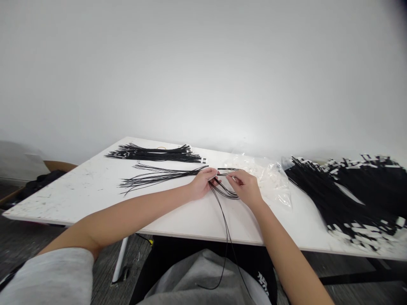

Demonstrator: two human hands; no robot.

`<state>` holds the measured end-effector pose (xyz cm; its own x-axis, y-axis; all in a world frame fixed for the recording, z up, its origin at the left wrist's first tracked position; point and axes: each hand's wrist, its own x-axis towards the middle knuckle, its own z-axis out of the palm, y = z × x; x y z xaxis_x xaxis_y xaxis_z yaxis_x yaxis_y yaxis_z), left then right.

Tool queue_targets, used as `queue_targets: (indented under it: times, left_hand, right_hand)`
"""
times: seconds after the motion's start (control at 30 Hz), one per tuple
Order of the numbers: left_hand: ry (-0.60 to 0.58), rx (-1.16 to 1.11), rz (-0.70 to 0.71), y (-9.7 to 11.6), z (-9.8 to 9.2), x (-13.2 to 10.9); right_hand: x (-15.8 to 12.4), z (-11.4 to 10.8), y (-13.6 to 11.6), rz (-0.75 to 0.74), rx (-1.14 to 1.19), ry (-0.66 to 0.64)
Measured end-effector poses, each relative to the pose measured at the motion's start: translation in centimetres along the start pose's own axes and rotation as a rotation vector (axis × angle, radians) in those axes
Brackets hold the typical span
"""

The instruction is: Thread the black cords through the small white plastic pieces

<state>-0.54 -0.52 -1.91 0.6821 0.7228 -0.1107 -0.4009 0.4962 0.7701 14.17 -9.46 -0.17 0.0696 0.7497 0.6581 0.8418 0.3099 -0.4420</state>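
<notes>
Near the middle of the white table, my left hand (204,182) is closed around a bunch of thin black cables (165,173). Their loose ends fan out to the left, and other lengths loop to the right below the hands. A couple of strands hang over the table's front edge onto my lap. Just to the right, my right hand (243,184) pinches a thin black strand with thumb and forefinger. A short black piece (225,169) spans the gap between the hands; its details are too small to tell.
A flat bundle of black cables (152,153) lies at the back left of the white table (95,186). Clear plastic bags (273,178) sit right of my hands. Large piles of black cables with white ends (330,199) cover the right side. A wall stands behind.
</notes>
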Motion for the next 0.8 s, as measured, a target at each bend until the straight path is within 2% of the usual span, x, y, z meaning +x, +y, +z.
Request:
queue_targets:
  times: [0.17, 0.4, 0.8]
  left_hand:
    - [-0.043, 0.021, -0.016, -0.1, 0.0, 0.0]
    - [-0.045, 0.038, -0.038, -0.1, 0.0, 0.1]
    - [-0.072, 0.049, -0.034, -0.2, -0.2, 0.2]
  right_hand:
    - [-0.3, 0.6, 0.4, -0.064, -0.093, 0.007]
    - [-0.5, 1.1, 0.5, -0.108, -0.057, 0.037]
    - [-0.4, 1.0, -0.2, -0.109, -0.076, -0.002]
